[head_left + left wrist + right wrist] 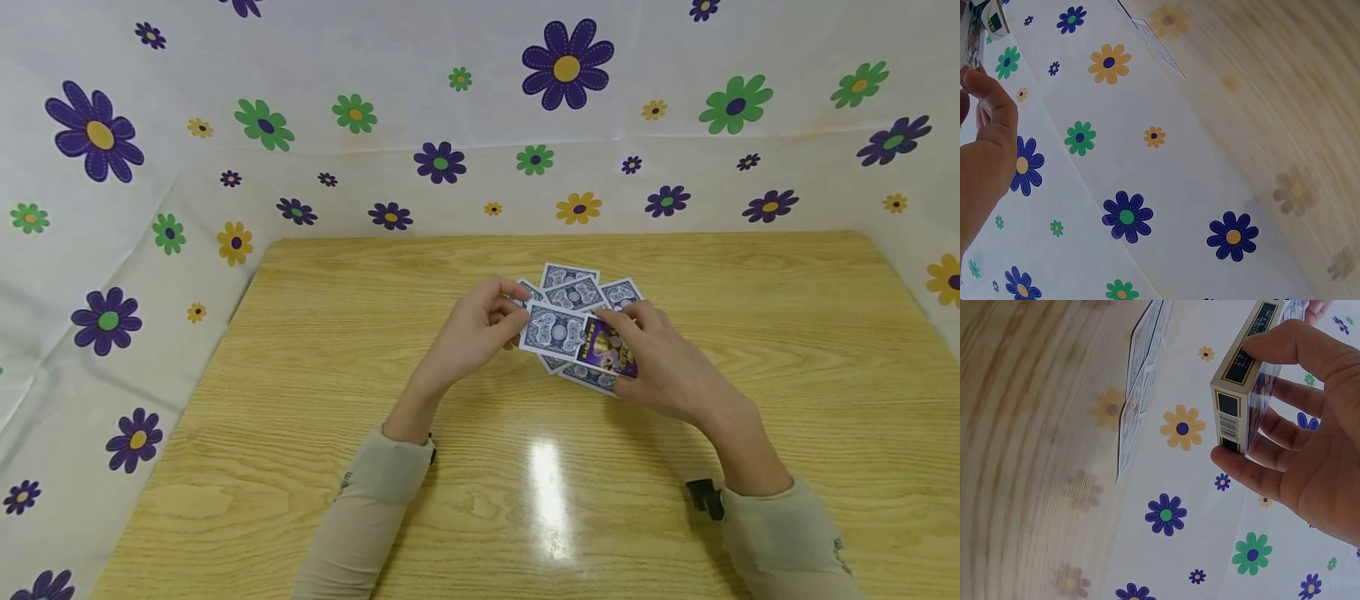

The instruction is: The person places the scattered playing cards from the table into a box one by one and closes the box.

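Observation:
My right hand [667, 367] grips a purple card box [609, 346]; in the right wrist view the thumb lies along the dark edge of the box [1230, 412] and the fingers [1272, 434] are curled round its other side. At the left end of the box, my left hand [477, 327] pinches blue-backed cards [557, 331] between thumb and fingers. Those cards meet the box at its open-looking left side. Below them several blue-backed cards [573, 293] lie overlapping and face down on the table. The left wrist view shows my left hand [988, 131] only at its edge.
The wooden table [300, 375] reaches to a white cloth wall [315, 75] with printed flowers at the back and left. Part of the spread cards [1141, 381] shows in the right wrist view.

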